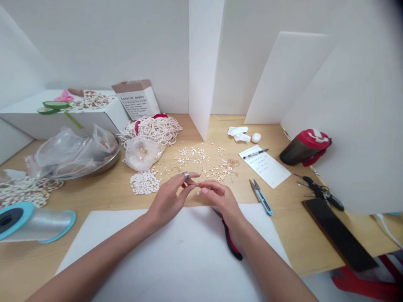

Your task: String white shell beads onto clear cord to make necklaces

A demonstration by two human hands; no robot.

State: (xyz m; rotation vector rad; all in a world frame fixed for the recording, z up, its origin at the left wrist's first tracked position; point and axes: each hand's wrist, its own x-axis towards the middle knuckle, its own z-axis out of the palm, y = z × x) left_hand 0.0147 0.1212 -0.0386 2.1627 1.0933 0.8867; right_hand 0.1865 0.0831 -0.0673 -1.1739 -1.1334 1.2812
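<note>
My left hand (168, 199), with a silver ring (186, 176) on one finger, and my right hand (220, 199) meet at the fingertips above the wooden desk (277, 226). Anything pinched between them is too small to see. Just beyond lie a heap of white shell beads (145, 182), scattered white beads (192, 156) and tiny pale starfish (220, 172). Under my right wrist rest red-and-black handled pliers (231, 240) on a white sheet (176, 256). Blue-handled thread snips (262, 198) lie to the right.
Strands of shell beads (153, 131) and a clear bag of gold beads (141, 153) sit beyond the heap. A metal tray (107, 161), silver ribbon roll (28, 222), notepaper with pen (265, 166), red-lidded bottle (305, 147), keys (321, 193) and white foam panels (204, 63) surround the work area.
</note>
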